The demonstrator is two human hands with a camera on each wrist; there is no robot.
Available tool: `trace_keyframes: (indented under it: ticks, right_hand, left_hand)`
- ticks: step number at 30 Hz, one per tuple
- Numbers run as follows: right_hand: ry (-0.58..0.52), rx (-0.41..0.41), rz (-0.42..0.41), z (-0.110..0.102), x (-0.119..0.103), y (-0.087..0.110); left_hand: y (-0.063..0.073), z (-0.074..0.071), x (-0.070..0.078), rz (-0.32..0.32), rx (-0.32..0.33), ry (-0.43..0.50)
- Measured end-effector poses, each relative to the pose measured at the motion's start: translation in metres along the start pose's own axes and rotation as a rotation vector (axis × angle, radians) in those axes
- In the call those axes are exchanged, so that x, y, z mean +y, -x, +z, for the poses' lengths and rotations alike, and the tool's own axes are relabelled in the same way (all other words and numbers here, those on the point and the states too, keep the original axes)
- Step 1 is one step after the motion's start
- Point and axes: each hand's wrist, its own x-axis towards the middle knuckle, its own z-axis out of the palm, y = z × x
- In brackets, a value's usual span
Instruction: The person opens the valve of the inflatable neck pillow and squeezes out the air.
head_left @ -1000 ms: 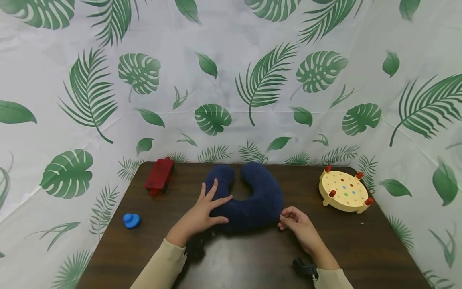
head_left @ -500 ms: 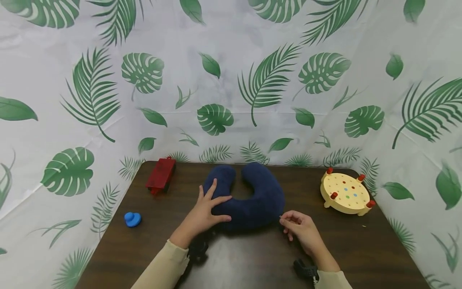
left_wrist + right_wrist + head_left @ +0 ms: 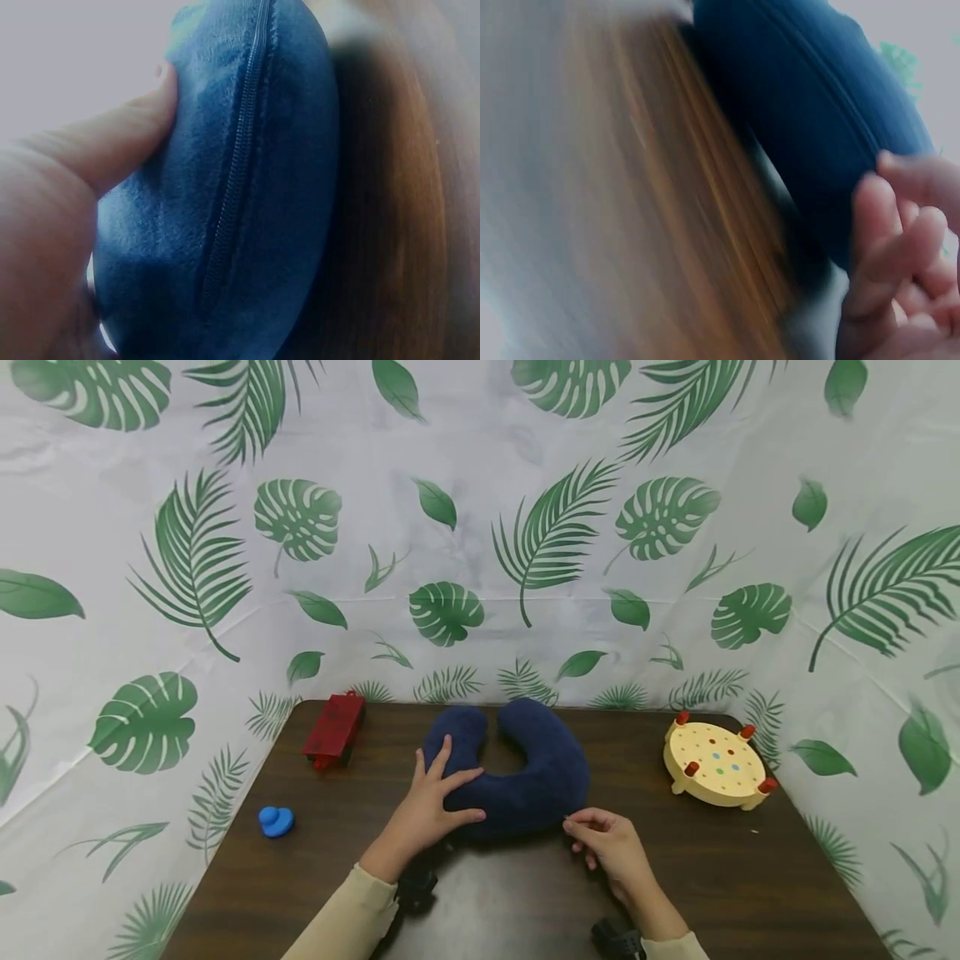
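Note:
A navy U-shaped neck pillow [image 3: 536, 789] lies on the table with its two ends toward the wall. My left hand [image 3: 429, 806] rests on its left side with fingers spread. In the left wrist view, the thumb [image 3: 135, 124] presses beside the zipper [image 3: 238, 157], whose teeth run along the pillow's outer edge. My right hand [image 3: 611, 847] is at the pillow's near right edge. There, thumb and index finger pinch the small zipper pull, mostly hidden by the fingertips [image 3: 877, 184] on the zipper line in the right wrist view.
A red box-like object [image 3: 335, 729] lies at the back left, with a small blue knobbed piece [image 3: 276, 821] nearer. At the right stands a round cream pegboard [image 3: 716, 762] with red pegs. Leaf-print cloth [image 3: 360, 610] hangs behind the dark wooden table [image 3: 510, 902].
My right hand has moved left along the pillow's near edge, still pinching the zipper pull. My left hand has stayed on the pillow's left side.

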Motion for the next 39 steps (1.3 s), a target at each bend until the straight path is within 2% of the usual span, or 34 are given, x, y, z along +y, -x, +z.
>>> trace_keyframes:
  ticks: [5, 14, 16, 21, 25, 28, 32, 39]
  right_hand:
    - [-0.082, 0.082, -0.004, 0.02, 0.006, 0.011]
    - [-0.048, 0.079, -0.012, 0.053, 0.011, 0.027]
    - [-0.051, 0.1, -0.024, 0.058, 0.009, 0.027]
    - [-0.069, 0.146, -0.048, 0.065, 0.004, 0.027]
    - [-0.116, 0.161, -0.047, 0.07, 0.001, 0.03]
    - [-0.16, 0.166, -0.059, 0.079, 0.002, 0.033]
    - [-0.199, 0.154, -0.072, 0.102, 0.006, 0.037]
    - [-0.224, 0.145, -0.085, 0.135, 0.005, 0.042]
  left_hand:
    - [0.001, 0.005, -0.003, 0.003, 0.011, 0.002]
    - [0.003, 0.01, -0.004, -0.021, 0.028, -0.005]
    - [0.0, 0.006, -0.005, -0.017, 0.013, 0.045]
    - [-0.005, -0.014, -0.01, 0.005, -0.048, 0.247]
    - [-0.005, -0.019, -0.019, 0.025, -0.077, 0.25]
    - [-0.006, -0.016, -0.022, 0.023, -0.048, 0.248]
    - [-0.008, -0.013, -0.021, 0.012, 0.007, 0.256]
    - [-0.009, -0.013, -0.022, 0.004, 0.02, 0.254]
